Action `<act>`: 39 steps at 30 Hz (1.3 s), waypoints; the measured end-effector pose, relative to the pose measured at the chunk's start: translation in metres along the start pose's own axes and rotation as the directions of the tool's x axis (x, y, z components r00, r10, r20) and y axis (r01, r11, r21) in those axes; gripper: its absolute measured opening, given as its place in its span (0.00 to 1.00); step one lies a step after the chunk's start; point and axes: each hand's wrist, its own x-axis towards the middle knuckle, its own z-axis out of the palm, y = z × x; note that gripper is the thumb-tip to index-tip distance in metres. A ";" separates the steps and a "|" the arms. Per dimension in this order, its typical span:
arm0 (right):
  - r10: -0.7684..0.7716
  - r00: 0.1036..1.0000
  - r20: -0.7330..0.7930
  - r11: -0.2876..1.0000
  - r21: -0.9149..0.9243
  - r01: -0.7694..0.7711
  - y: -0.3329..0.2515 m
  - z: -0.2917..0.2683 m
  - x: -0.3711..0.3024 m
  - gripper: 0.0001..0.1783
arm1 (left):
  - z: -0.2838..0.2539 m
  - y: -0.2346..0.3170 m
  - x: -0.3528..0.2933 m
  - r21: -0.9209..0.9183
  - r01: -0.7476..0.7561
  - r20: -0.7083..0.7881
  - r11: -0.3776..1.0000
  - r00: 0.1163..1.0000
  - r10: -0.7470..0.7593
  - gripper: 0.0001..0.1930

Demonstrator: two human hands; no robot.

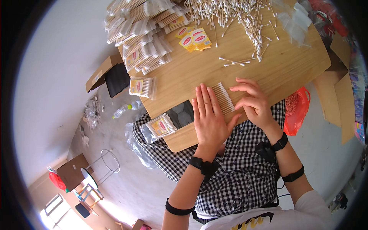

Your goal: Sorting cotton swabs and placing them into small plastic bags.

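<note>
By the near edge of the table, the left hand stretched flat and ungripping beside a cotton-swab row; the right hand (loosely curled, unclosed) flanked it.

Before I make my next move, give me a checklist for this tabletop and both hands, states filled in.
1. White-tipped wooden cotton swabs in a row, side by side: ok.
2. Left hand flat at the row's left: ok.
3. Right hand touching the row: cannot tell.
4. Small yellow rectangular cards apart from the row: ok.
5. Clear plastic packet of swabs fully on the light-brown wooden table: not ok, it overhangs the edge.
</note>
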 end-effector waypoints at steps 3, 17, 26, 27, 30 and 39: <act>0.010 1.000 0.001 1.000 -0.012 -0.010 0.001 0.001 0.000 0.10 | 0.001 0.000 0.002 -0.030 -0.002 0.001 1.000 1.000 0.002 0.53; 0.033 0.999 -0.035 0.999 0.002 -0.033 0.003 0.002 -0.001 0.10 | 0.003 -0.001 0.001 -0.028 -0.011 -0.020 1.000 1.000 0.011 0.52; 0.000 1.000 -0.003 0.999 -0.048 0.000 0.002 0.003 0.000 0.10 | 0.004 -0.002 0.000 -0.024 -0.009 -0.028 1.000 1.000 0.008 0.52; 0.013 1.000 -0.017 0.999 -0.036 -0.013 0.001 0.003 0.001 0.10 | 0.004 -0.001 0.000 -0.032 -0.009 -0.029 0.999 1.000 0.008 0.52; 0.042 0.998 -0.036 0.999 -0.025 -0.043 0.000 0.004 0.001 0.10 | 0.004 -0.001 0.001 -0.031 -0.006 -0.030 1.000 1.000 0.005 0.52; 0.008 1.000 0.005 0.996 -0.085 -0.008 0.001 0.003 0.002 0.09 | 0.004 -0.001 0.001 -0.024 -0.008 -0.039 1.000 0.999 0.007 0.52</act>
